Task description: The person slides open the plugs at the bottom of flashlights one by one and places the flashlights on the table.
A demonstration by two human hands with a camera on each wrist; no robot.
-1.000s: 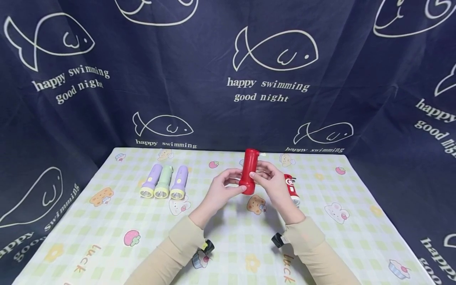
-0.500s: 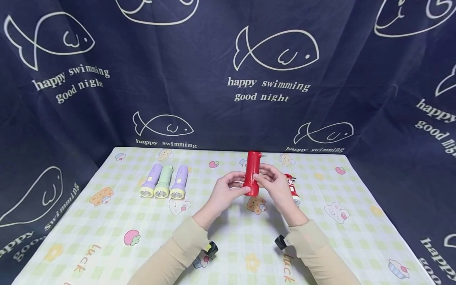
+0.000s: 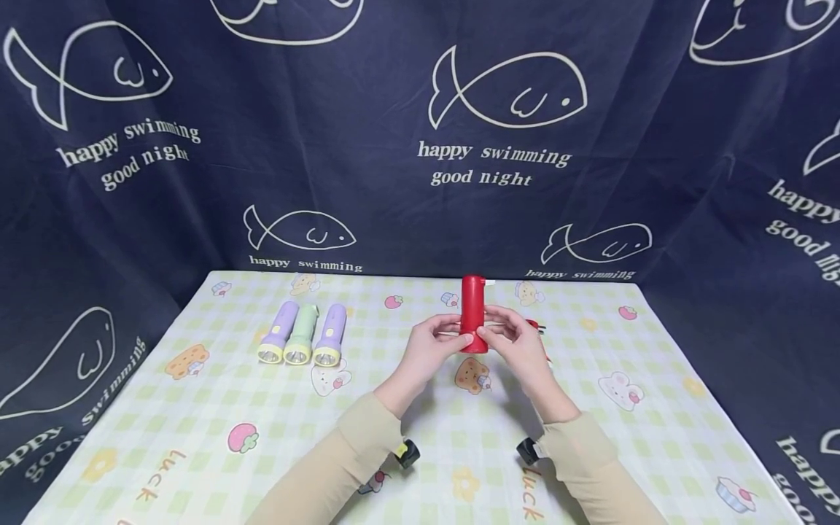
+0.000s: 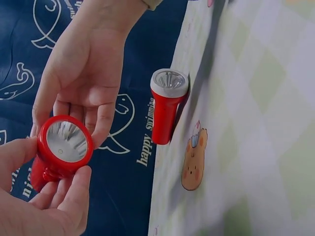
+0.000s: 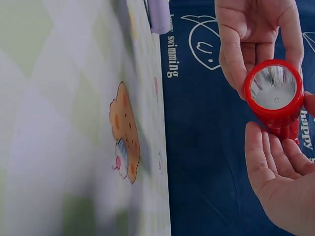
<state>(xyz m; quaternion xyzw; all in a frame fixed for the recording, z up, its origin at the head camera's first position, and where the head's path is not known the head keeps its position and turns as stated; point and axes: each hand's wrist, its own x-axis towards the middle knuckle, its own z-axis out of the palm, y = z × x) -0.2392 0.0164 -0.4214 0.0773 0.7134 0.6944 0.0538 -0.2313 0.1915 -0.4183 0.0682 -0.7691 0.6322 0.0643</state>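
Note:
Both hands hold a red flashlight (image 3: 472, 306) above the middle of the table. My left hand (image 3: 429, 346) pinches its left side, thumb near the lower end, while my right hand (image 3: 521, 346) pinches the right side. A small pale piece juts from its top right. The wrist views show its clear lens (image 4: 67, 141) in a red rim, facing those cameras, with the fingertips around the head. A second red flashlight (image 4: 167, 108) with a white rim lies on the table beyond my right hand, which partly hides it in the head view.
Left of the hands, a purple flashlight (image 3: 283, 324), a green flashlight (image 3: 302, 328) and another purple flashlight (image 3: 332, 328) lie side by side, lenses toward me. A checked cloth (image 3: 197, 467) covers the table. Dark blue fabric (image 3: 380, 146) hangs behind it.
The held red flashlight has shifted slightly right and turned from a slant to nearly straight. Both hands moved right with it, and the right hand now covers more of the other red flashlight.

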